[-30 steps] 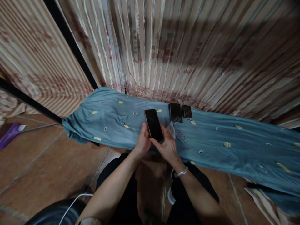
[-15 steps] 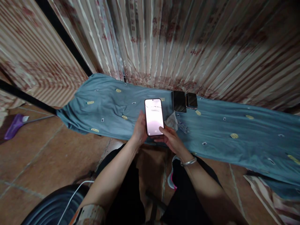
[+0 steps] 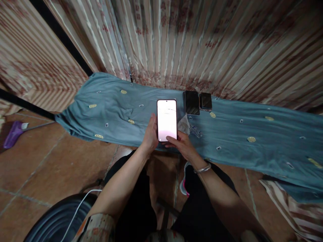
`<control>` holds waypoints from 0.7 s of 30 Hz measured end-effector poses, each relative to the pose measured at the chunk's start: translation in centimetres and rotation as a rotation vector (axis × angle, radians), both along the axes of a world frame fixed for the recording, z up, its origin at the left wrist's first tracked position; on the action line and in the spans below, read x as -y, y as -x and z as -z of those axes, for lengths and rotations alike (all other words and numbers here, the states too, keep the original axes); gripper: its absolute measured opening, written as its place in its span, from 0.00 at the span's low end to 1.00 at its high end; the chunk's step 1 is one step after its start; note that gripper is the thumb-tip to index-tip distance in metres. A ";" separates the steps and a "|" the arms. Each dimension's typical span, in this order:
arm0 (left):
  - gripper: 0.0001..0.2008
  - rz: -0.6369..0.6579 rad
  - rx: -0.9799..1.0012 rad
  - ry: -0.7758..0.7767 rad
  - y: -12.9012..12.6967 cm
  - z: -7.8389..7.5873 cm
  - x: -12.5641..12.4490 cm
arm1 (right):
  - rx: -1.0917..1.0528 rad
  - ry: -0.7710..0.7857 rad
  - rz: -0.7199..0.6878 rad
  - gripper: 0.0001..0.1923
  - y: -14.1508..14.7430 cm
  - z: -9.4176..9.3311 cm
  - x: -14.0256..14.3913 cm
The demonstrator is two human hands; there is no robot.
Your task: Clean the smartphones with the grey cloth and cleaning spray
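Observation:
A smartphone [image 3: 167, 120] with a bright, nearly white screen is held upright between my two hands, above a blue cloth. My left hand [image 3: 150, 135] grips its left edge, thumb along the side and the other fingers hidden behind. From the lower right, my right hand [image 3: 182, 144] supports the phone, its thumb over the bottom of the screen; whether the thumb presses the glass I cannot tell. Beyond my right hand lie a crumpled white tissue [image 3: 184, 124] and a small clear plastic wrapper [image 3: 196, 131].
The blue patterned cloth [image 3: 237, 127] covers a long narrow surface. On it, near the curtain [image 3: 156, 43], rest a dark tablet-like device [image 3: 191, 102] and a smaller dark device [image 3: 205, 101]. Black poles [image 3: 63, 37] stand at left. A white cable [image 3: 78, 208] crosses a round black object [image 3: 50, 222].
My right thumb has moved left along the bottom of the screen. The phone stands straighter. The whole view has shifted slightly, with the cloth and devices now higher.

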State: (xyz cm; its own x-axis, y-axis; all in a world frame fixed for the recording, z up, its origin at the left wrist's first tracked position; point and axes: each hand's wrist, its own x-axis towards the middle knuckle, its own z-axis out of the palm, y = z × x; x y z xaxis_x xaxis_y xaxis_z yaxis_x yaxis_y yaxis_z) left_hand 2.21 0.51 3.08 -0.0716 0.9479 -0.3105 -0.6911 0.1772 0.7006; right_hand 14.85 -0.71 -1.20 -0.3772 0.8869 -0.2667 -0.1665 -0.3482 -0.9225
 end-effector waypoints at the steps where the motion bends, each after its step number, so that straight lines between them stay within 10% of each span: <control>1: 0.25 -0.001 0.000 0.008 0.0 0.0 0.0 | 0.012 -0.005 0.005 0.24 0.1 0.1 0.0; 21: 0.26 0.034 0.027 0.062 0.1 -0.1 0.2 | 0.051 -0.081 0.035 0.29 -0.2 -0.7 -0.1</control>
State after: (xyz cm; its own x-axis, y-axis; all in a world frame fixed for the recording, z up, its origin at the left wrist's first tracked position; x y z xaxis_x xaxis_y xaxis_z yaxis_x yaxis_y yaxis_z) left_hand 2.12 0.27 3.22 -0.0302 0.9286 -0.3698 -0.7025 0.2435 0.6688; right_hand 15.07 -0.64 -0.45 -0.3333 0.9187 -0.2118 -0.1296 -0.2671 -0.9549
